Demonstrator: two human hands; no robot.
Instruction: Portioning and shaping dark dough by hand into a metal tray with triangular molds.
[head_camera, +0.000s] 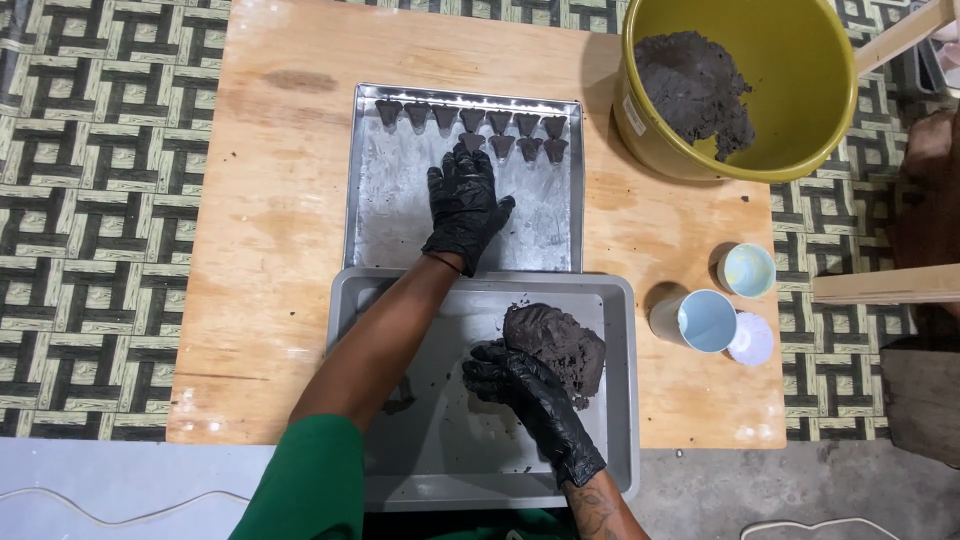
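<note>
— Green sleeve (310, 480) at the bottom edge, then what?

— Just beyond it sits the grey tray (620, 400), and I'll place everything from that. Inside it, toward its far right corner, lies one lump of dark clay (560, 345). The right hand (525, 395), in a black glove, rests on the near left side of the lump, fingers curled against it; whether they pinch a piece off I cannot tell.

— And the other hand?

— The left hand (465, 205), also gloved in black, reaches past the grey tray's far edge onto one metal baking sheet (385, 220). Its fingers are spread apart and flat, fingertips touching the nearest cones.

— How many cones?

— Eleven small dark clay cones (500, 122) as I count them: seven in the far row, four in the row nearer the grey tray.

— Anything to the right of the grey tray?

— Two pale cups (705, 320), plus one round white lid (752, 340) touching the nearer cup. Beyond those, one yellow bucket (800, 90) holds more dark clay. All rest on one wooden table (270, 280).
</note>
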